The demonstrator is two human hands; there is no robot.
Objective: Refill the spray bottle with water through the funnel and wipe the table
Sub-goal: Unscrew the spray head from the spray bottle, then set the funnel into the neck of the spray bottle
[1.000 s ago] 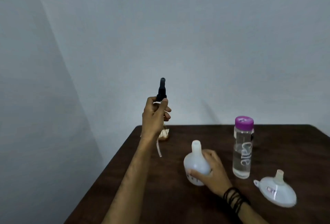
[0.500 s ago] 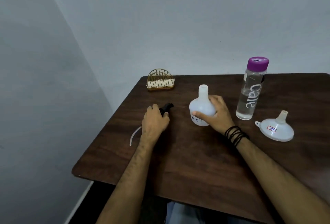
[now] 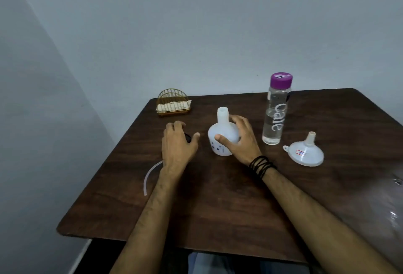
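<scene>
Spray bottle (image 3: 223, 136) uncapped, centre frame on worktop (image 3: 218, 208), gripped by right hand (image 3: 239, 140). Left hand (image 3: 177, 145) loosely spread over black nozzle. Risk: funnel (image 3: 306, 151) seated carelessly tips, water spills.

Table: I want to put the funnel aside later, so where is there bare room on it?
The near half of the table is bare between the forearms, and the far right corner behind the funnel too. The middle is crowded: left hand over the black sprayer head, right hand holding the spray bottle, water bottle beside.
</scene>
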